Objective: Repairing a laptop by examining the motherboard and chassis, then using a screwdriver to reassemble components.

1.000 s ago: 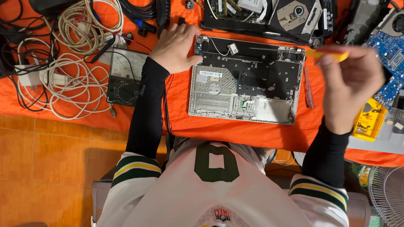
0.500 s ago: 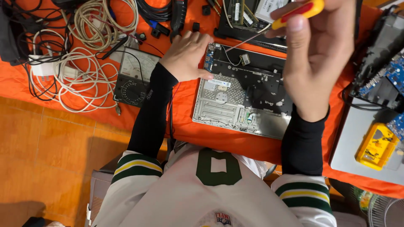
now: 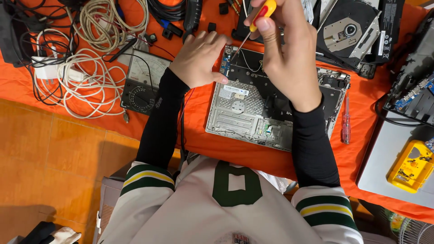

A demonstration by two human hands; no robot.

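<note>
An opened laptop base, silver with bare metal inside, lies on an orange cloth. My left hand rests flat on its far left corner, fingers spread. My right hand grips a screwdriver with a yellow and red handle. Its thin shaft slants down to the left, and the tip meets the base near a small blue circuit part beside my left fingers.
An analog multimeter and coiled white cables lie to the left. A red tester screwdriver lies right of the base. An optical drive, a grey laptop lid and a yellow box sit at right.
My right hand has swung from the right side in over the laptop base, bringing the screwdriver tip down to its far left corner. My left hand has stayed on that corner.
</note>
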